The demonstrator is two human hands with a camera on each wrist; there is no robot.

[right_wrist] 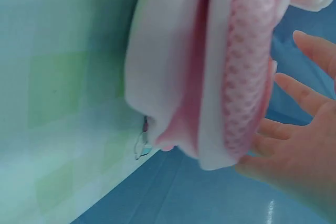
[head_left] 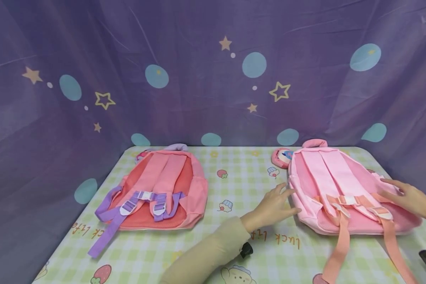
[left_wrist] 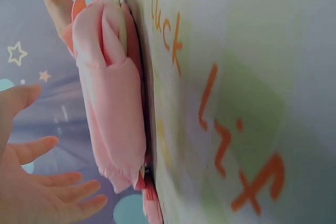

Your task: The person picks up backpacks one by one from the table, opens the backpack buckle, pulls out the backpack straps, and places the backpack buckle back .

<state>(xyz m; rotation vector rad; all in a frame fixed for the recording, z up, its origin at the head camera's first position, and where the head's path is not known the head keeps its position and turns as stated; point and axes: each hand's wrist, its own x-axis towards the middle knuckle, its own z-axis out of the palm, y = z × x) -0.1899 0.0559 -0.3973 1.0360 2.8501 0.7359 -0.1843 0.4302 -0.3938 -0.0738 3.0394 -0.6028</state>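
A light pink backpack [head_left: 335, 185] lies on the right of the table, its padded back and peach straps facing up. My left hand [head_left: 275, 205] is beside its left side, fingers spread; in the left wrist view that hand [left_wrist: 47, 187] has nothing between its fingers. Over the backpack's right side is my right hand [head_left: 408, 197]. In the right wrist view, the fingers of that hand [right_wrist: 299, 135] are extended at the mesh edge [right_wrist: 247, 66]; whether they touch it I cannot tell. A small round pink pouch [head_left: 282, 157] rests by the backpack's upper left.
To the left lies a coral-pink backpack [head_left: 167, 189] with purple straps [head_left: 108, 232], also back side up. A green checked cloth [head_left: 230, 185] covers the table. Behind it hangs a purple curtain [head_left: 198, 106] with stars and ovals. Peach strap ends [head_left: 337, 256] trail toward the front.
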